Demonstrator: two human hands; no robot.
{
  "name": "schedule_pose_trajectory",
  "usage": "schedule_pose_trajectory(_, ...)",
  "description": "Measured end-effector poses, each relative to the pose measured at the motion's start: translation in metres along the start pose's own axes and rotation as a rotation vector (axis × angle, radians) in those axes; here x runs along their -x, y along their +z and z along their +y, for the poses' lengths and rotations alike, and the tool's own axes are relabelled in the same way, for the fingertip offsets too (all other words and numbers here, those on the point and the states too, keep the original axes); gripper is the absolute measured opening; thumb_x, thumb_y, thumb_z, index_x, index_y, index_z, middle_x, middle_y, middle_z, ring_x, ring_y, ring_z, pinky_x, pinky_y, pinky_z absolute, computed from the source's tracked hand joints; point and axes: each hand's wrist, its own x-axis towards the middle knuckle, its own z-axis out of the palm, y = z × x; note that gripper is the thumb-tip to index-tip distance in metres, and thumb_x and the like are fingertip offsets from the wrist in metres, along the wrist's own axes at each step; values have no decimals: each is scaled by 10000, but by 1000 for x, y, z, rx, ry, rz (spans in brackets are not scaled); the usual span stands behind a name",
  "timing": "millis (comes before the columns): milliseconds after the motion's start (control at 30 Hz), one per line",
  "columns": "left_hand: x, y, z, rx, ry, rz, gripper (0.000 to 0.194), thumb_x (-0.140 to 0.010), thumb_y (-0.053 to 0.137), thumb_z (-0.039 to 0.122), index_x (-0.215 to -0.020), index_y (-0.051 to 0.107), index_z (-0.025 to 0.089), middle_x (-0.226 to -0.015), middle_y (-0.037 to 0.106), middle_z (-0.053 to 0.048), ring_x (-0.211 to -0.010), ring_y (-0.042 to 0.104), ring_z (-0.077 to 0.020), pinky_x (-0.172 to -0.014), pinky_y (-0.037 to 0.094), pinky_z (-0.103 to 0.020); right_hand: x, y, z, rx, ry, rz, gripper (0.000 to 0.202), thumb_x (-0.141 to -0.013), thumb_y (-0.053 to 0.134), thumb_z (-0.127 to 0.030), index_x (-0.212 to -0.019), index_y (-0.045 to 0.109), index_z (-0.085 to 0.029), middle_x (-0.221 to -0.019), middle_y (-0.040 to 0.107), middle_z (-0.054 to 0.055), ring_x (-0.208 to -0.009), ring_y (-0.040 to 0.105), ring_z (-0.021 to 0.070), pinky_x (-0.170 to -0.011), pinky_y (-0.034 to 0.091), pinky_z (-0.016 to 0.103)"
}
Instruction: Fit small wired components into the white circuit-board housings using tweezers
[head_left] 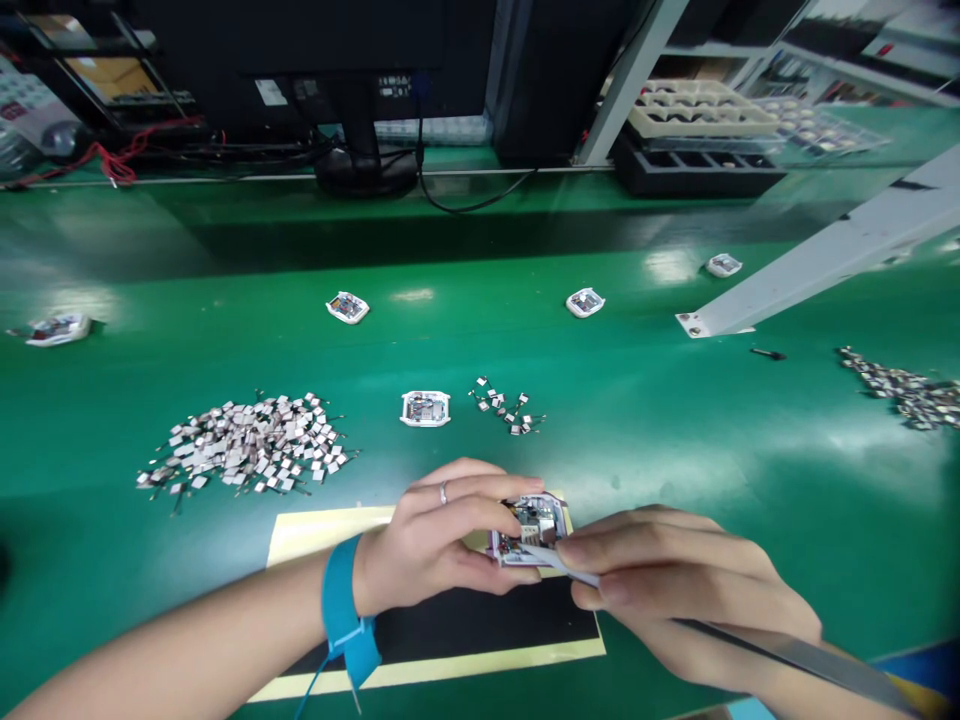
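My left hand (442, 525), with a ring and a blue wrist strap (345, 610), grips a small white watch-shaped case (541, 520) by its edges. A circuit board and metal parts show inside the open case. My right hand (690, 580) closes around metal tweezers (566, 568), whose tips reach into the lower part of the case. Whether the tips pinch anything cannot be made out. Under both hands lies a black mat with yellow borders (495, 625). Just beyond stands a similar open white case (425, 409).
A large pile of small silvery square parts with short leads (255, 445) lies left, a few more (502, 405) at centre and another pile (904, 390) far right. Several white cases line the green bench. A grey metal post (825, 250) slants down right; a monitor stand (366, 150) stands behind.
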Motion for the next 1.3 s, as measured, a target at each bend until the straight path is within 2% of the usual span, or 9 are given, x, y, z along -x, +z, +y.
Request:
schedule_pose_trajectory(367,2,2,0,-60,32,24,190,-752,635,261,-780,568,86,-988,621,-166,-882,581,-169,-780,491,-265,5,1,1,-9,37,34,254,-685,604,73,-880,582,-88,-900,642,93,-822,627,152,-716,562,223)
schedule_pose_trajectory(533,-2,-3,8,-122,-28,-9,140,-753,635,229,-798,578,109,-1024,614,-142,-901,575,-173,-785,489,-284,5,4,4,-47,35,75,204,-732,598,35,-882,584,-102,-888,640,90,-814,627,161,-714,562,252)
schedule_pose_trajectory(633,-11,-34,18,-222,-81,-55,107,-761,625,205,-837,580,145,-1062,601,-113,-941,571,-189,-790,485,-312,6,0,6,-96,69,201,175,-755,620,-43,-880,573,-157,-857,643,49,-762,634,160,-662,572,260)
schedule_pose_trajectory(767,-24,-111,11,-431,-272,124,73,-762,610,187,-752,539,171,-1053,600,-55,-965,576,-191,-808,478,-310,10,-12,3,35,27,305,216,-719,647,-36,-874,580,-171,-885,644,34,-789,633,164,-701,569,229)
schedule_pose_trajectory(900,-19,-193,-36,-593,-631,186,339,-728,585,470,-750,467,153,-1087,577,-111,-1035,536,-222,-920,421,-357,12,-16,4,210,-25,257,228,-710,641,-43,-888,595,-177,-911,647,37,-796,633,163,-709,565,214)
schedule_pose_trajectory(1000,-2,-231,-73,-615,-744,124,522,-661,564,599,-858,459,128,-1076,575,-177,-1009,551,-253,-913,418,-398,10,-14,11,314,-108,178,222,-736,605,-52,-927,603,-165,-939,643,58,-817,629,168,-709,563,229)
schedule_pose_trajectory(1100,9,-243,-90,-657,-793,27,685,-636,578,591,-1072,437,81,-1158,519,-217,-1114,473,-305,-970,337,-463,8,-10,17,332,-148,152,211,-740,592,-37,-922,609,-143,-929,642,69,-816,628,154,-676,555,200)
schedule_pose_trajectory(1200,0,-232,-92,-695,-738,-67,700,-715,517,505,-1246,332,88,-1369,283,-175,-1310,161,-269,-1076,124,-436,7,-7,21,296,-141,142,226,-728,610,-20,-928,604,-125,-937,636,79,-825,624,153,-679,547,198)
schedule_pose_trajectory(1300,-19,-211,-96,-644,-701,-229,591,-733,514,414,-1246,386,151,-1377,301,-90,-1296,227,-222,-1080,174,-355,7,-3,26,278,-133,125,245,-724,616,-10,-937,599,-130,-933,636,73,-806,626,155,-683,547,211)
